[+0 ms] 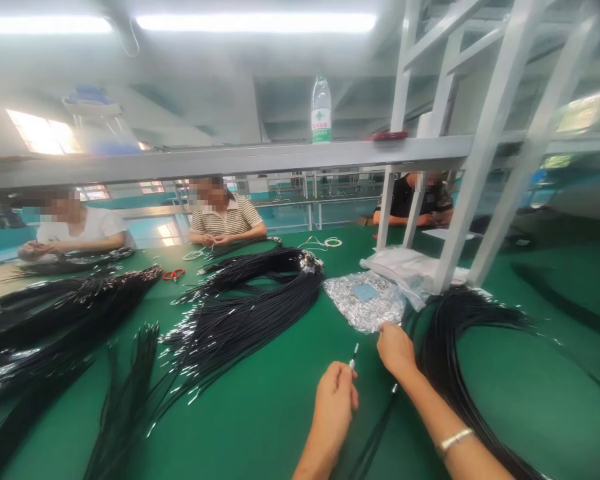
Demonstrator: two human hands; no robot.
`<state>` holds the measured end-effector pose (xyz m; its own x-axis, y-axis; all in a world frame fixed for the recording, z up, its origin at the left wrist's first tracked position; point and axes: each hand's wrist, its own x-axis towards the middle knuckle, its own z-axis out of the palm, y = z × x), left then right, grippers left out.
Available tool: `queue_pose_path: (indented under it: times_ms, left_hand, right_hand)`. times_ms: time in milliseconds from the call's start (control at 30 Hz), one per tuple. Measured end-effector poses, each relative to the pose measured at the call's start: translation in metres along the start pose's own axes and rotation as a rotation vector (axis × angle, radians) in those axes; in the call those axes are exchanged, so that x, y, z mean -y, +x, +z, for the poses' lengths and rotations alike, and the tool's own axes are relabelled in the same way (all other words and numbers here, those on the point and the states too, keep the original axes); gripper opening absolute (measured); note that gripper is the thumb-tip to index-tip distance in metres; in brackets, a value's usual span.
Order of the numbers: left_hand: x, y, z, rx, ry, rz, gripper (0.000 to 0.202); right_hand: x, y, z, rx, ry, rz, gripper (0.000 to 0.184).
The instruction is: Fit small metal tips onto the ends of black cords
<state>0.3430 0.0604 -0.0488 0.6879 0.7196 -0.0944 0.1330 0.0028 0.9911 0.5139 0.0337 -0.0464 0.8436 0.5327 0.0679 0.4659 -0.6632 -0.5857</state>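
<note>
Black cable end [353,360] | left hand [334,400] is pinching it upright, metal tip pointing up toward the bag | right hand [395,348] is reaching just beyond, fingertips closing on the silver parts bag [364,300], nearer that bag | cable bundle [450,347] is lying at right.

The bottom edge is cutting off both forearms, and the black cable bundle [460,373] is running out of view at five o'clock. The left hand [334,399] is covering most of the thin cable end [353,358], whose tip is too small to identify. At nine o'clock, cable piles [40,320] are blurring toward the edge.
</note>
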Motion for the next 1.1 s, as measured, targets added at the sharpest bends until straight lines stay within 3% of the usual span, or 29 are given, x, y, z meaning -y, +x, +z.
queue_pose_path:
  times_ms: [133,267,467,600,700,867,1100]
  left_hand:
    - [-0.003,-0.001,0.002,-0.005,-0.013,0.022,0.053]
    - [-0.005,-0.002,0.005,0.016,-0.046,0.046,0.056]
    - [-0.002,-0.002,0.008,0.042,-0.037,0.017,0.040]
    - [-0.004,-0.005,0.008,0.056,0.001,0.019,0.035]
    - [-0.008,-0.006,0.008,0.070,0.028,0.034,0.035]
    - [-0.012,-0.007,0.008,0.083,0.071,0.051,0.033]
    - [-0.013,-0.008,0.007,0.095,0.101,0.049,0.030]
  right_hand:
    - [0.007,0.008,0.001,0.017,-0.087,-0.002,0.016]
    - [0.006,0.009,-0.004,0.022,-0.024,-0.031,0.013]
    - [0.004,-0.017,-0.015,0.086,0.428,-0.039,0.013]
    - [-0.001,-0.045,-0.021,0.269,0.865,0.004,0.035]
    - [-0.004,-0.057,-0.026,0.325,1.088,0.059,0.049]
    - [-0.005,-0.061,-0.034,0.340,1.248,0.127,0.053]
    - [0.000,-0.066,-0.036,0.327,1.250,0.089,0.049]
